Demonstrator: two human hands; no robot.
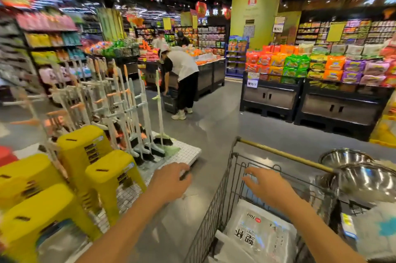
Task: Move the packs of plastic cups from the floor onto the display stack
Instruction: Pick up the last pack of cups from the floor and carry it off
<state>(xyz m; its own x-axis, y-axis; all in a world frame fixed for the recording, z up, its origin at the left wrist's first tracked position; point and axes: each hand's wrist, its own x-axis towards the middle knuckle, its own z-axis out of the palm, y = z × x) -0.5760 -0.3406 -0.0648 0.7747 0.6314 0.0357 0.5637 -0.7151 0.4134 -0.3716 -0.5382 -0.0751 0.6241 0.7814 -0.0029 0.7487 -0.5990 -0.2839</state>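
Note:
A clear pack of plastic cups [260, 235] with black printed characters lies inside a dark wire cart [216, 202] at the lower right. My right hand [267, 187] hovers over the cart's open top above the pack, fingers spread, holding nothing. My left hand [171, 179] reaches forward to the left of the cart, over the grey floor, fingers loosely curled and empty. More clear wrapped packs [372, 232] sit at the far right edge, blurred.
Yellow plastic stools [83, 151] stand stacked at the lower left on a white grid platform [188, 153] with a rack of brooms [128, 112]. Steel bowls [364, 179] sit right of the cart. A person [182, 78] bends over a basket ahead. Snack displays [317, 67] line the aisle.

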